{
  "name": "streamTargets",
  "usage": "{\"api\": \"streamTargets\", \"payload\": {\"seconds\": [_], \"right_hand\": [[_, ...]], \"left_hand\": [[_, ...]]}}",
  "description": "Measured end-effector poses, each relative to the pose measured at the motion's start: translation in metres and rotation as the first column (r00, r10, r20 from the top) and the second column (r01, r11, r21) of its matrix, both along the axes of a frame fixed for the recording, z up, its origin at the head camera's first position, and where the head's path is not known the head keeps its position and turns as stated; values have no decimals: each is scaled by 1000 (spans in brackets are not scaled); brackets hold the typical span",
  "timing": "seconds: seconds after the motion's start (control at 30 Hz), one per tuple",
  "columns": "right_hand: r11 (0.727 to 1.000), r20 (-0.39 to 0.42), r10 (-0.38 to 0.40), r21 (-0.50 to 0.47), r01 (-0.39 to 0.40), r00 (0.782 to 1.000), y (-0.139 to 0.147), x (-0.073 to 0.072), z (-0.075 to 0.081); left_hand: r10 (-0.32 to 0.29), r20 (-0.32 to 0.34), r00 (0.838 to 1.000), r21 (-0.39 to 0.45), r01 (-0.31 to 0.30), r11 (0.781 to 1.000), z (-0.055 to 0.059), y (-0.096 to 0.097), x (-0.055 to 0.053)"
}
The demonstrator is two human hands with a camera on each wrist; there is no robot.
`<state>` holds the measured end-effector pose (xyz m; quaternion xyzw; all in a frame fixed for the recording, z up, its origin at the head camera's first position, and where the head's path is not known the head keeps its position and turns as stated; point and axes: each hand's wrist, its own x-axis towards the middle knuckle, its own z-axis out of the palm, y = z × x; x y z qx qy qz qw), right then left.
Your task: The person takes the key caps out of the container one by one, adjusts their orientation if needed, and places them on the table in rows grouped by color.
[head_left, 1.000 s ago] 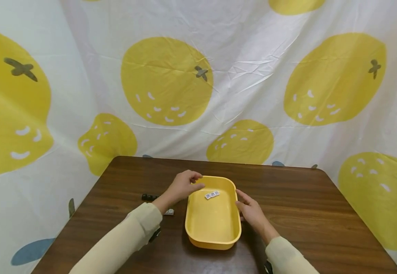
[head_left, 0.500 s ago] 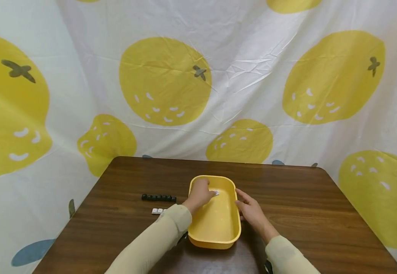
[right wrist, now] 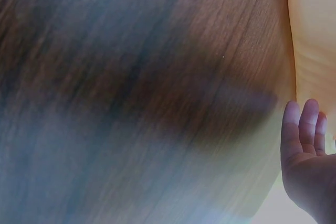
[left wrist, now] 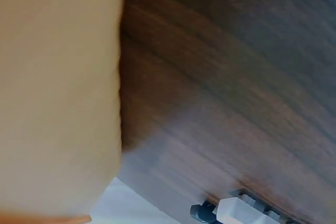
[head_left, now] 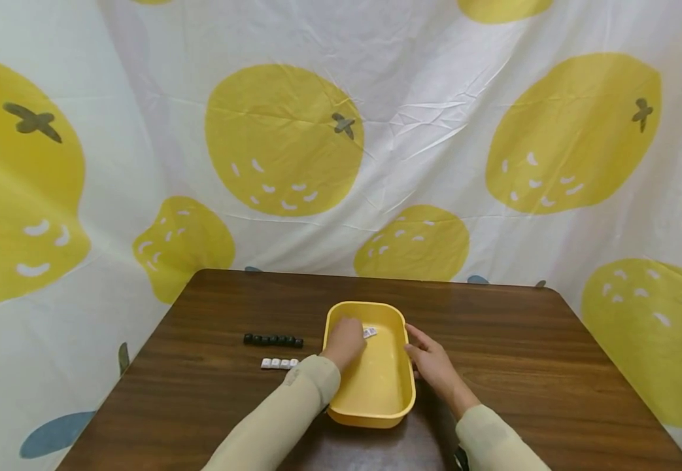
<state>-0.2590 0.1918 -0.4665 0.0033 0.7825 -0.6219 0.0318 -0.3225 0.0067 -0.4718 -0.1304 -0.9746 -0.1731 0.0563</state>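
Note:
In the head view a yellow plastic tray (head_left: 376, 392) stands on the table, long side toward me. My left hand (head_left: 345, 343) reaches over its left wall, back of the hand up; the fingertips are hidden. Small white keycap-like pieces (head_left: 370, 332) with grey marks lie on the tray floor just right of that hand, partly covered by it. My right hand (head_left: 435, 367) rests against the tray's right side, thumb near the rim. Seen in the right wrist view, straight fingers (right wrist: 308, 124) of the right hand touch the tray's outer wall (right wrist: 317, 35).
Left of the tray lie a row of black keycaps (head_left: 272, 340) and, nearer, a short row of white keycaps (head_left: 278, 363). The brown wooden table (head_left: 523, 366) ends at a white curtain (head_left: 423, 150) with a lemon print.
My left hand has come from above the tray's far left rim down into the tray, uncovering the rows on the table. My right hand stays at the tray's side.

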Motion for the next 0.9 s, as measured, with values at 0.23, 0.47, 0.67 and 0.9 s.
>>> {"api": "streamTargets", "payload": {"seconds": [0.23, 0.47, 0.67, 0.9], "right_hand": [[1000, 11, -10, -10, 10, 1000, 0, 0, -1], [1000, 0, -3, -17, 3, 1000, 0, 1, -1], [1000, 5, -5, -15, 5, 1000, 0, 1, -1], [1000, -7, 0, -14, 0, 1000, 0, 0, -2]], "left_hand": [[11, -31, 999, -6, -11, 1000, 0, 3, 5], [-51, 61, 997, 256, 34, 966, 6, -1, 4], [-138, 57, 989, 421, 101, 901, 23, -7, 8], [-177, 85, 981, 488, 114, 866, 26, -14, 7]]}}
